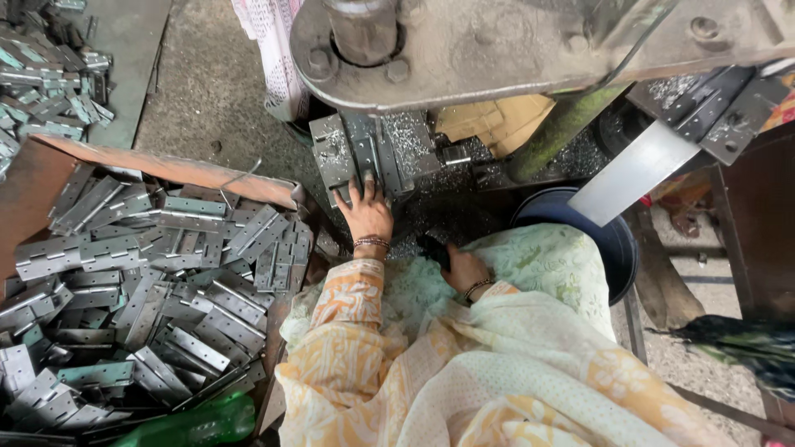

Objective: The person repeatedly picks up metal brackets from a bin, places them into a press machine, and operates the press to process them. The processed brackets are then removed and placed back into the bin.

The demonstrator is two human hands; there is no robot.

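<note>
At nine o'clock, a rusty tray (166, 168) is heaped with grey metal hinges (149, 281); a green plastic bottle (195, 424) lies at seven o'clock. Near the centre, the left hand (365, 211) reaches toward twelve o'clock, fingers spread flat on a metal plate (335, 157) sitting on the press machine (497, 45) bed, gripping nothing. Just right, the right hand (464, 269) rests on the lap, curled around a small dark object (433, 251), too hidden to identify. A dark blue bucket (617, 248) sits at three o'clock.
</note>
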